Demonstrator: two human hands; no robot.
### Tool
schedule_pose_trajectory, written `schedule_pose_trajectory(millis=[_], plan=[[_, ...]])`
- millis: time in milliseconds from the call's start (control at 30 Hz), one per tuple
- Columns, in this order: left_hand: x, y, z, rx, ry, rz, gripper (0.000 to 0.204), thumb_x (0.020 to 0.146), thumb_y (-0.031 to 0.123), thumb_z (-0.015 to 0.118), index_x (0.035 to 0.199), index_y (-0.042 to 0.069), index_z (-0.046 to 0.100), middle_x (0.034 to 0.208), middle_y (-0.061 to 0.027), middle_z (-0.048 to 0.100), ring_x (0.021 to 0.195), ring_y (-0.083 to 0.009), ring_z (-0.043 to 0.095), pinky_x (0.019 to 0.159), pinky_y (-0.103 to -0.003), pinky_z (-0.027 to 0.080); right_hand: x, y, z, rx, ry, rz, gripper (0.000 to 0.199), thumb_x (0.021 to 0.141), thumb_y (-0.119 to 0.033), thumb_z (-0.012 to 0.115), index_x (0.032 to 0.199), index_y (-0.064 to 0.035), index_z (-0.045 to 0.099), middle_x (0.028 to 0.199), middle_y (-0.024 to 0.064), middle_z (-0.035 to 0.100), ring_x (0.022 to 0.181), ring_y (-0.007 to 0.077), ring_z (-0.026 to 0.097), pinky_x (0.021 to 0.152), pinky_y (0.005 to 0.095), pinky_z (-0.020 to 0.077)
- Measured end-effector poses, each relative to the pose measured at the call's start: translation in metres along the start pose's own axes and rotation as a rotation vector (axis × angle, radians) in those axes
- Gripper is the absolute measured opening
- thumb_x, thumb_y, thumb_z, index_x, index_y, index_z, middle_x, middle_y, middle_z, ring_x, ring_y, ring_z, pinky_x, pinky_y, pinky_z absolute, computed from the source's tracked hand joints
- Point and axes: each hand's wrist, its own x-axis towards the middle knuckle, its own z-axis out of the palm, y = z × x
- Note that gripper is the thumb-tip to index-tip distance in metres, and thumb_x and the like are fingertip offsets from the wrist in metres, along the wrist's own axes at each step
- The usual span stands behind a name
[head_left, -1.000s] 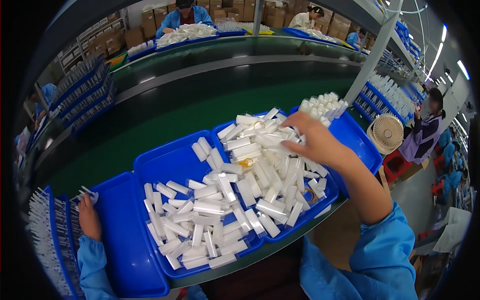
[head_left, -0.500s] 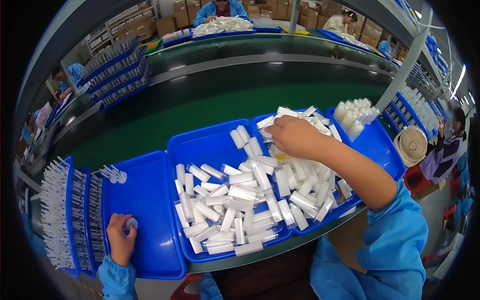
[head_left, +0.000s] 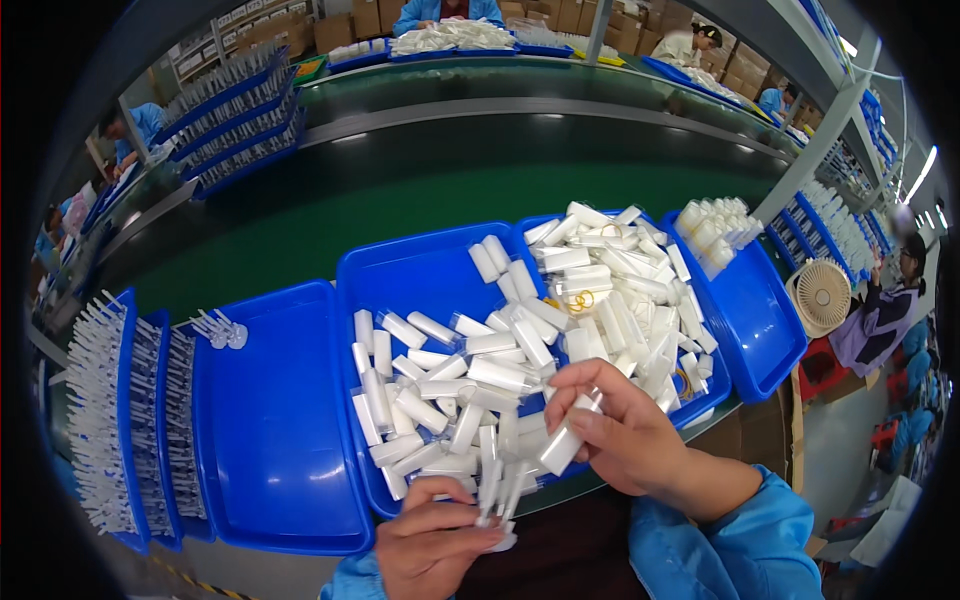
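In my left hand, fingers closed, is a translucent plastic piece with upright stems and a round base. My right hand pinches a white cylinder with a clear end, held tilted just to the right of the stemmed piece and apart from it. Both hands are over the front edge of a blue tray strewn with similar white cylinders. A second blue tray on the right is heaped with more of them, along with yellow rubber bands.
At the left, a blue tray carries a few stemmed pieces in its far corner, beside stacked trays packed with stemmed pieces. On the far right is a blue tray with upright capped pieces. Beyond runs a green conveyor belt.
My right hand has come back from the right heap with a white cylinder. The left hand has moved right from the left tray, carrying the stemmed piece towards the middle.
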Motion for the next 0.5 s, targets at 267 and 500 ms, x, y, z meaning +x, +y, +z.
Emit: schedule_pose_trajectory(millis=[267,500], plan=[[0.000,-0.008,0.016,-0.221,-0.042,-0.122,0.006,0.080,0.004,0.063,0.083,-0.001,0.062,0.082,-0.0116,0.057,0.076,-0.0237,0.054,0.066,-0.033,0.044,0.004,0.000,-0.008,0.134,0.026,0.047,0.032,0.091,-0.015,0.049,0.121,-0.0059,0.043,0.095,0.0024,0.052,0.078,0.0085,0.046,0.067,0.0233,0.0358],[-0.021,-0.017,0.033,-0.446,0.135,-0.255,0.012,0.087,0.013,0.058,0.093,0.003,0.054,0.094,-0.0098,0.051,0.079,-0.0167,0.051,0.068,-0.028,0.044,0.003,0.004,-0.012,0.260,0.013,0.070,0.024,0.090,-0.016,0.052,0.110,-0.0060,0.046,0.094,0.0056,0.054,0.078,0.0098,0.048,0.066,0.0235,0.0389]])
